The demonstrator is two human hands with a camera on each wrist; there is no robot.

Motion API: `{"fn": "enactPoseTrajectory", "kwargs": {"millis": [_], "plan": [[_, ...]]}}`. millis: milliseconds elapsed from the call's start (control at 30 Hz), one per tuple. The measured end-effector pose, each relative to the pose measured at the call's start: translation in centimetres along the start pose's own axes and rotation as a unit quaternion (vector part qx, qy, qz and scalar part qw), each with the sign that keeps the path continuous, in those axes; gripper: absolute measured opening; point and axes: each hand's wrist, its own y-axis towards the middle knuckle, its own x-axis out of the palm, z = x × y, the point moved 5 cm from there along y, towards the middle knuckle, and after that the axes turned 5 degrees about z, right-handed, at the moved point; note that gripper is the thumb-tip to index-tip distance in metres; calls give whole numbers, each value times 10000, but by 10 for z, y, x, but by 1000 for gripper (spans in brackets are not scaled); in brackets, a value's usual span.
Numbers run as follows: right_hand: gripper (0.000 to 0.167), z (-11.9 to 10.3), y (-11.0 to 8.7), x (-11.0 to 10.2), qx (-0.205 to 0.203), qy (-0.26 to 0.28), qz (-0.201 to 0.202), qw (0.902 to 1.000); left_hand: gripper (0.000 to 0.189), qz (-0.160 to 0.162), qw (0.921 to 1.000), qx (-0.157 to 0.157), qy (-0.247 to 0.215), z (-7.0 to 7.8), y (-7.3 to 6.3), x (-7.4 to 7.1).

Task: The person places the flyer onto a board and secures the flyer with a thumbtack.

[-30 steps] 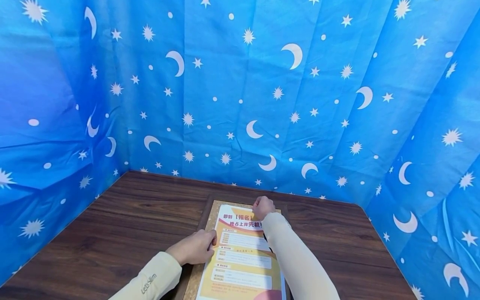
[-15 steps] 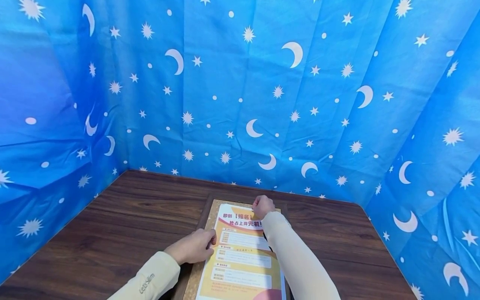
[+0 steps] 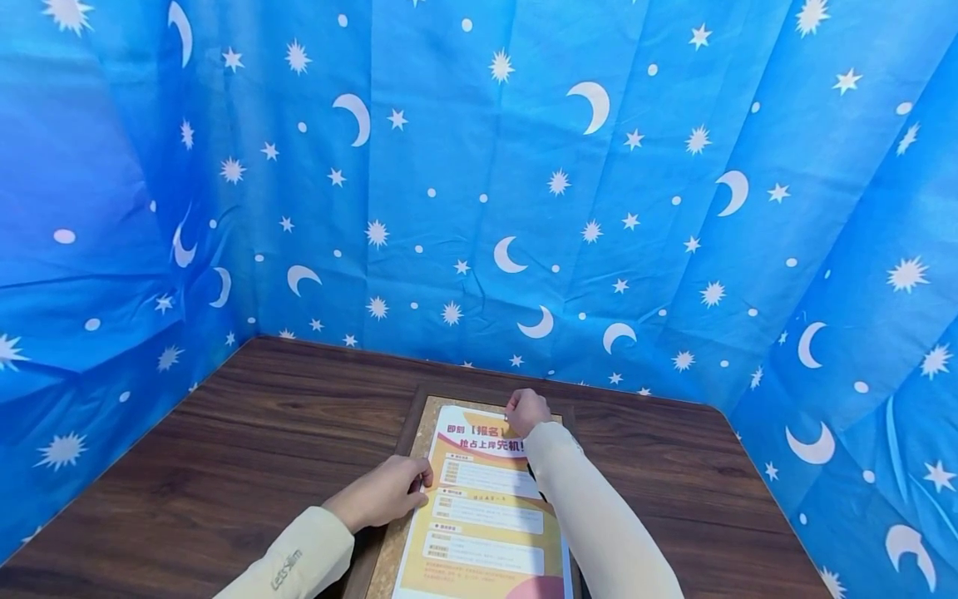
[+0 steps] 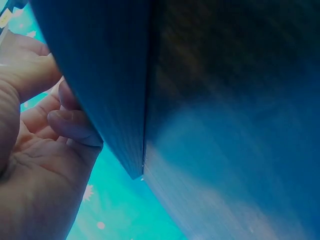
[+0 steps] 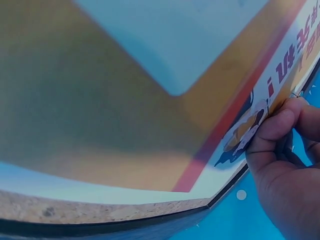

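Observation:
In the head view a yellow and white printed poster (image 3: 490, 532) lies on a cork board (image 3: 387, 559) with a dark wooden frame. My right hand (image 3: 529, 411) is at the poster's top, thumb and finger pinching together. A thin pin (image 5: 297, 94) shows at those fingertips in the right wrist view; its head is hidden. My left hand (image 3: 380, 492) is at the board's left side, fingertips touching the poster's left edge. Its bent fingers (image 4: 75, 126) appear over the board's frame (image 4: 107, 85) in the left wrist view, where their tips are partly hidden.
The board lies on a dark wood-grain table (image 3: 247, 474). A blue curtain (image 3: 449, 166) with white moons and stars hangs behind and on both sides. My right sleeve (image 3: 599, 516) covers part of the poster's right side and the board's right edge.

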Motion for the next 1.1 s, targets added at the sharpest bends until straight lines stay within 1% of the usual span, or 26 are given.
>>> {"fn": "enactPoseTrajectory", "kwargs": {"millis": [67, 233, 400, 567, 733, 1100], "plan": [[12, -1, 0, 0, -20, -26, 8, 10000, 12, -29, 10000, -11, -91, 0, -1, 0], [13, 0, 2, 2, -25, -23, -14, 10000, 12, -17, 10000, -25, -59, 0, 0, 0], [14, 4, 6, 2, -169, -92, 42, 9998, 11, -71, 9999, -57, -60, 0, 2, 2], [15, 3, 7, 4, -274, -91, 26, 9996, 11, -48, 10000, -55, -55, 0, 1, 1], [16, 3, 7, 5, -182, -70, -12, 9998, 11, -8, 10000, -58, -6, 0, 0, 1], [15, 3, 9, 6, -142, -310, -20, 9994, 11, 10, 10000, -3, 25, 0, 0, 0]]}}
